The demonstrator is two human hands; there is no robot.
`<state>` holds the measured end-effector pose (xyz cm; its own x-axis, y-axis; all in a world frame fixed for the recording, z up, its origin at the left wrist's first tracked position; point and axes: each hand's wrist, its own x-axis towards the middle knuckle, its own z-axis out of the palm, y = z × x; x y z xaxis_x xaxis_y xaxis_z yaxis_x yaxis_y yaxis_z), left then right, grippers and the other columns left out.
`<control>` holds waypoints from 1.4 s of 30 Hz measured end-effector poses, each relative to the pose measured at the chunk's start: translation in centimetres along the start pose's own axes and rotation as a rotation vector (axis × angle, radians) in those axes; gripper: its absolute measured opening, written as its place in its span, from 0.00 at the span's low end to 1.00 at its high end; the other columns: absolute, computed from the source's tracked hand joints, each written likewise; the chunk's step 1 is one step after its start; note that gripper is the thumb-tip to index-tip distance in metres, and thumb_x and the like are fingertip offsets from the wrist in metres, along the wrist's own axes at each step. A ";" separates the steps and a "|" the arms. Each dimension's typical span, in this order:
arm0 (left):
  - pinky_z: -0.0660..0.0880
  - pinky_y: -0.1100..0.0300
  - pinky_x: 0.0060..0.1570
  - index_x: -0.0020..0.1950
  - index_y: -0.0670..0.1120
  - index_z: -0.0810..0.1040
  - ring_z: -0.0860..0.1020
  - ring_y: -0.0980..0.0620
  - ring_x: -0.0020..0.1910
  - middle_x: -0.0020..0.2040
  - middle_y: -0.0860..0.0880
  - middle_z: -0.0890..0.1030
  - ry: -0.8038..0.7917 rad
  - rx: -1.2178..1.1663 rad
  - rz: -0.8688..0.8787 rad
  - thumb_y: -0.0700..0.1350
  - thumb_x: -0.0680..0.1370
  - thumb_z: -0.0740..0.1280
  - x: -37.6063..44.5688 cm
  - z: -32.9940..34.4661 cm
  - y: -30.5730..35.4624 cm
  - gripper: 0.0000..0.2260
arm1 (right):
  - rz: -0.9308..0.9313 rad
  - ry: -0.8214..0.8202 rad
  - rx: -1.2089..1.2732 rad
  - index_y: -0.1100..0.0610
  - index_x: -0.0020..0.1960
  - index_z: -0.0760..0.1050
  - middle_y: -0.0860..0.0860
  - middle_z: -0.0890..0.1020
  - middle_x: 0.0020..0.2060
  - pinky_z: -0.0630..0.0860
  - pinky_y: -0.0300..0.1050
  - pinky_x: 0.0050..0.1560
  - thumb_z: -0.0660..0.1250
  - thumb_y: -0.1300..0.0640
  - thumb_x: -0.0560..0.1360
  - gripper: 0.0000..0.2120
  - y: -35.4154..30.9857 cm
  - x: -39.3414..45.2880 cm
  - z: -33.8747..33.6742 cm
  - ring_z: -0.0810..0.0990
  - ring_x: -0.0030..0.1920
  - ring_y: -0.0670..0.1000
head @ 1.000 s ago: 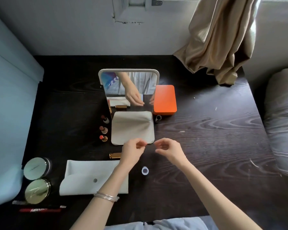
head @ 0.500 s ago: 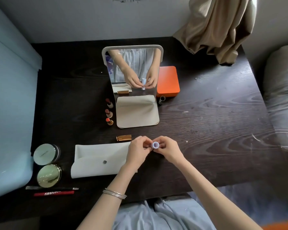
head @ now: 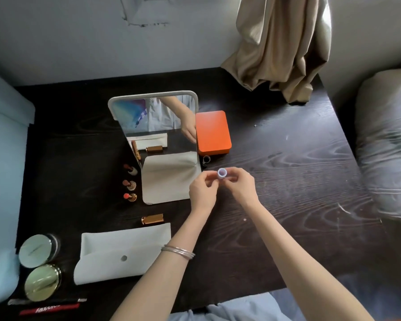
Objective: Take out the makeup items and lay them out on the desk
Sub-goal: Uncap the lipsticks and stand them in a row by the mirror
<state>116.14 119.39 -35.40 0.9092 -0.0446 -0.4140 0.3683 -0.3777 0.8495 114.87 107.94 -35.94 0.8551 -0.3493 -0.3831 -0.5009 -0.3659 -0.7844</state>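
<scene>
Right of the mirror (head: 159, 126), past the orange box (head: 213, 132), the desk (head: 299, 181) lies bare to its edge, apart from the curtain (head: 280, 47) hanging over the far corner. Left of the mirror three lipsticks (head: 130, 183) stand close along its base. In front, a gold tube (head: 152, 219), a white pouch (head: 123, 252) and two compacts (head: 39, 266) block the near-left.

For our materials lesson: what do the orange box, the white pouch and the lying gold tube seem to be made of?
Orange box: smooth matte plastic or coated metal, evenly coloured with rounded corners.
White pouch: soft leather-like or fabric material, folding limply, with a snap.
Gold tube: shiny metal or metallised plastic, showing bright reflections.
</scene>
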 end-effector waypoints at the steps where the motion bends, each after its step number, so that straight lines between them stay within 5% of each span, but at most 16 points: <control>1: 0.76 0.61 0.54 0.54 0.46 0.80 0.79 0.57 0.48 0.50 0.51 0.82 -0.004 -0.015 -0.014 0.35 0.75 0.65 0.5 0.6 0.3 0.11 | 0.008 0.004 0.001 0.58 0.52 0.80 0.50 0.83 0.46 0.73 0.25 0.42 0.70 0.63 0.71 0.09 -0.1 0.8 -0.2 0.81 0.43 0.44; 4: 0.74 0.61 0.58 0.61 0.45 0.78 0.79 0.54 0.53 0.57 0.47 0.81 -0.025 -0.053 -0.035 0.33 0.75 0.63 1.8 2.0 1.0 0.17 | 0.030 0.007 0.026 0.58 0.52 0.80 0.51 0.84 0.45 0.75 0.35 0.48 0.70 0.61 0.71 0.09 -0.2 2.9 -0.5 0.81 0.45 0.45; 11: 0.69 0.75 0.49 0.70 0.46 0.71 0.76 0.56 0.61 0.65 0.47 0.75 -0.097 -0.079 -0.140 0.31 0.74 0.61 3.5 3.2 1.3 0.25 | 0.051 -0.013 0.019 0.57 0.52 0.80 0.51 0.83 0.47 0.73 0.36 0.47 0.70 0.61 0.72 0.09 -0.2 5.6 0.1 0.80 0.43 0.44; 16: 0.69 0.67 0.57 0.71 0.45 0.68 0.74 0.53 0.63 0.67 0.47 0.71 -0.066 -0.051 -0.141 0.32 0.74 0.61 3.0 3.1 1.6 0.25 | 0.039 -0.034 0.029 0.55 0.51 0.80 0.47 0.83 0.45 0.73 0.30 0.44 0.69 0.63 0.72 0.09 -0.2 5.6 0.4 0.80 0.41 0.40; 31: 0.68 0.66 0.58 0.72 0.47 0.66 0.72 0.53 0.66 0.68 0.48 0.73 -0.100 -0.107 -0.223 0.33 0.76 0.60 2.2 2.1 1.3 0.25 | 0.061 -0.040 0.069 0.55 0.49 0.79 0.47 0.82 0.43 0.72 0.25 0.39 0.70 0.63 0.71 0.08 -0.5 5.3 1.1 0.79 0.39 0.40; 42: 0.68 0.63 0.60 0.72 0.44 0.66 0.72 0.53 0.66 0.68 0.48 0.73 -0.105 -0.114 -0.234 0.33 0.76 0.61 2.3 1.6 1.4 0.24 | 0.067 -0.057 0.030 0.53 0.52 0.78 0.51 0.82 0.49 0.78 0.46 0.53 0.70 0.64 0.70 0.12 -0.2 5.5 1.1 0.82 0.45 0.47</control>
<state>118.42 117.29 -35.62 0.7737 -0.0663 -0.6301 0.5911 -0.2824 0.7556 119.84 107.06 -38.43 0.8264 -0.3218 -0.4621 -0.5539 -0.3166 -0.7700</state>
